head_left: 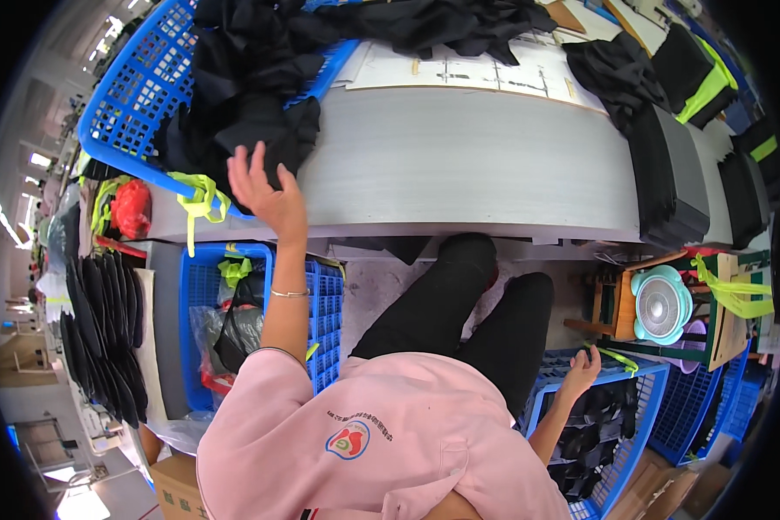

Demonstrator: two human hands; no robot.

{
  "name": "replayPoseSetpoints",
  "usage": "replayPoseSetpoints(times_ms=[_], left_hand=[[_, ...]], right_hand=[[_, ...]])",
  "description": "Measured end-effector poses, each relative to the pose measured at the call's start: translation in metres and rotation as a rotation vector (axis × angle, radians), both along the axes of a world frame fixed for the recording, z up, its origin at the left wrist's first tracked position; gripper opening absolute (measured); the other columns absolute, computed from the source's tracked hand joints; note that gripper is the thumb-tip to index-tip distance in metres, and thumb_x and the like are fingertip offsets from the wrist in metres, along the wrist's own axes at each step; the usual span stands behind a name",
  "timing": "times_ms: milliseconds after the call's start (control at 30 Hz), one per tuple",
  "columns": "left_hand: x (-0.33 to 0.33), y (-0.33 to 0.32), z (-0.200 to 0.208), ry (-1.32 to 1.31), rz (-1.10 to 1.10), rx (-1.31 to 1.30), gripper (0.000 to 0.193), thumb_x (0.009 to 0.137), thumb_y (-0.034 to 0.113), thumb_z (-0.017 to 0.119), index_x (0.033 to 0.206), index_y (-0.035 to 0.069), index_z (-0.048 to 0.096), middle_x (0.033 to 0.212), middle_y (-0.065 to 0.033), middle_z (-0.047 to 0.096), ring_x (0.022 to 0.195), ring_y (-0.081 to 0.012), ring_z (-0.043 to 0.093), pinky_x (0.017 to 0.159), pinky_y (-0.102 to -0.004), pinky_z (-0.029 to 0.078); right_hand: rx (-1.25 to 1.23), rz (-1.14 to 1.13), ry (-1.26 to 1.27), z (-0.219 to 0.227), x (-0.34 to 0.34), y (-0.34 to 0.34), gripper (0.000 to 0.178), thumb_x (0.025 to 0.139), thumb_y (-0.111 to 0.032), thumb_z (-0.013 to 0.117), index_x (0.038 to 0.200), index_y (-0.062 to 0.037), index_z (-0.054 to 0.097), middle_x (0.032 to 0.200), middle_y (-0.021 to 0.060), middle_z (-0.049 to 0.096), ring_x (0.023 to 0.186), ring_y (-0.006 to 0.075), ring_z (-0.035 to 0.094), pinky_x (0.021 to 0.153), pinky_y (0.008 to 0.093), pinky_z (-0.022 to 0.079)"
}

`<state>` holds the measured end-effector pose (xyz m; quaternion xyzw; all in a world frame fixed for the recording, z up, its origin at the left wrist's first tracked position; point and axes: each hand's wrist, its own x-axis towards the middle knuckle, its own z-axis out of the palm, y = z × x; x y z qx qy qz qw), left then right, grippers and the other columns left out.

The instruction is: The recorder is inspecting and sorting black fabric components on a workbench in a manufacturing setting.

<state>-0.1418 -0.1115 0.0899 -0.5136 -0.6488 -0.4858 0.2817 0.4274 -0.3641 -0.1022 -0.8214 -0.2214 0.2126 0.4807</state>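
My left arm reaches up and forward over the near edge of the grey table (477,165), forearm nearly upright in view, with a thin bangle (290,294) round it below the wrist. My left hand (267,195) is raised with the wrist slightly bent, fingers spread well apart and a little curved, thumb standing off to the right. I have hold of nothing there that I can see. My fingertips overlap the lower part of the black cloth (243,91); whether they touch it, I cannot tell.

My right arm hangs low at my side, elbow bent. My right hand (581,374) is just beside the rim of the pale blue crate (656,416), fingers loosely bent and only part open, and I see nothing in them.

The cloth lies heaped in and over the blue basket (117,154) at the table's left end. It is matt, plain black and soft, crumpled into deep folds, with a bunched end spilling over the basket's side onto the table near my left hand. More of it trails right along the far side, onto a white sheet (459,74) marked with dark lines. A lime strip (201,201) is knotted on the basket's near corner.
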Motion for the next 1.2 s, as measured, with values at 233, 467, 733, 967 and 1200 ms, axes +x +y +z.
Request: replayPoseSetpoints(times_ms=[233, 467, 733, 967, 1200], left_hand=[[-0.041, -0.013, -0.05, -0.631, -0.171, -0.142, 0.044, 0.088, -0.001, 0.068, 0.131, 0.007, 0.06, 0.113, -0.0076, 0.06, 0.096, -0.0148, 0.057, 0.084, -0.0256, 0.048], [0.091, -0.016, -0.019, -0.932, -0.704, -0.182, 0.024, 0.096, 0.004, 0.063, 0.121, 0.002, 0.063, 0.106, -0.0019, 0.063, 0.093, -0.0067, 0.058, 0.083, -0.0207, 0.047], [0.207, -0.077, -0.022, -1.224, -1.227, -0.443, 0.038, 0.091, -0.01, 0.056, 0.128, 0.001, 0.056, 0.107, -0.0066, 0.061, 0.097, -0.0122, 0.064, 0.081, -0.0228, 0.051], [0.218, -0.06, 0.0, -0.299, -0.978, -0.381, 0.043, 0.069, 0.003, 0.079, 0.11, 0.007, 0.066, 0.108, -0.0091, 0.063, 0.102, -0.0325, 0.056, 0.087, -0.0408, 0.047], [0.24, -0.055, -0.016, -0.753, -1.101, -0.728, 0.03, 0.078, 0.003, 0.077, 0.107, 0.007, 0.067, 0.089, -0.007, 0.065, 0.072, -0.0199, 0.059, 0.066, -0.0325, 0.05]], right_hand=[[0.084, 0.336, 0.007, 0.034, -0.069, 0.055, 0.025, 0.097, -0.008, 0.061, 0.121, -0.001, 0.064, 0.126, 0.0094, 0.06, 0.101, 0.0178, 0.064, 0.077, 0.0271, 0.055], [0.276, 0.734, -0.017, 0.135, -0.196, 0.123, 0.052, 0.089, -0.005, 0.071, 0.137, -0.0026, 0.053, 0.131, 0.0155, 0.058, 0.105, 0.0237, 0.067, 0.085, 0.033, 0.054], [0.435, 0.709, -0.353, 0.17, -0.211, 0.17, 0.029, 0.087, -0.003, 0.07, 0.116, -0.0029, 0.066, 0.121, 0.0157, 0.063, 0.105, 0.032, 0.065, 0.088, 0.0342, 0.052], [0.598, 0.565, 0.051, 0.174, -0.199, 0.168, 0.014, 0.097, -0.005, 0.06, 0.103, 0.0051, 0.066, 0.101, 0.0076, 0.066, 0.094, 0.0145, 0.061, 0.086, 0.024, 0.046], [0.651, 0.335, 0.592, 0.148, -0.164, 0.172, 0.021, 0.101, -0.017, 0.06, 0.109, 0.0003, 0.069, 0.096, -0.0006, 0.067, 0.09, 0.0049, 0.058, 0.084, 0.0202, 0.045]])
